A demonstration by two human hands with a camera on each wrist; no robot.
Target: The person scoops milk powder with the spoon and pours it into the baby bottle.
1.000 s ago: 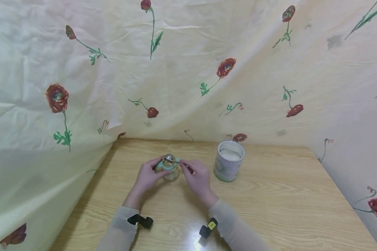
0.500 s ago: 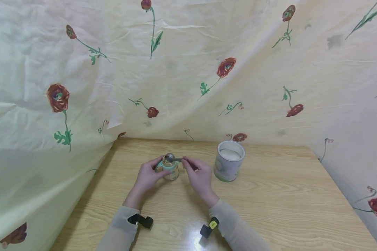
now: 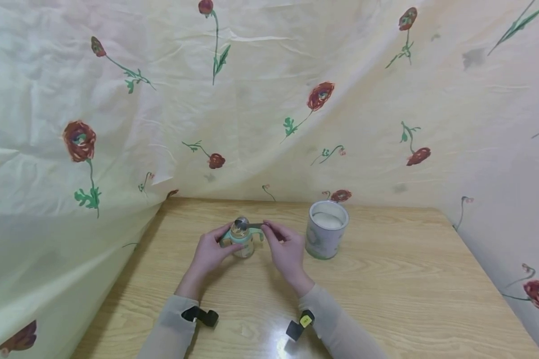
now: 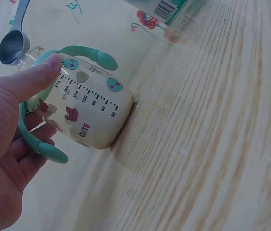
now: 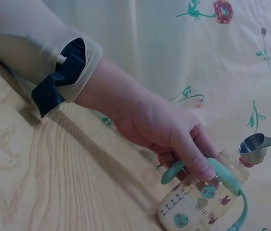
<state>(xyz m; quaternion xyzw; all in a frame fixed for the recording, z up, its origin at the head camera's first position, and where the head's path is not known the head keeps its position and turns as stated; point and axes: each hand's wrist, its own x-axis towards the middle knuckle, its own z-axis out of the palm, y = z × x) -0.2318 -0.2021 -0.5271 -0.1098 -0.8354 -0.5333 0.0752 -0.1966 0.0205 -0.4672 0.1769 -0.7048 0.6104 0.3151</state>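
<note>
A small clear baby bottle with mint-green handles stands upright on the table, its cap off. My left hand grips it near the neck, thumb in front, as the left wrist view also shows. Measuring marks and cartoon prints cover the bottle, which holds something pale. My right hand pinches the end of a metal measuring scoop between thumb and fingers. Held over the bottle's mouth, the scoop is tilted and shows grey metal inside. The right hand is outside the right wrist view.
A large open tin with white contents stands right of my right hand. The wooden table extends to the right and front. A flower-patterned cloth hangs along the back and sides.
My right hand has drawn slightly right and up, turning and lifting the scoop at the bottle's mouth. The bottle's right handle now shows. My left hand keeps its hold.
</note>
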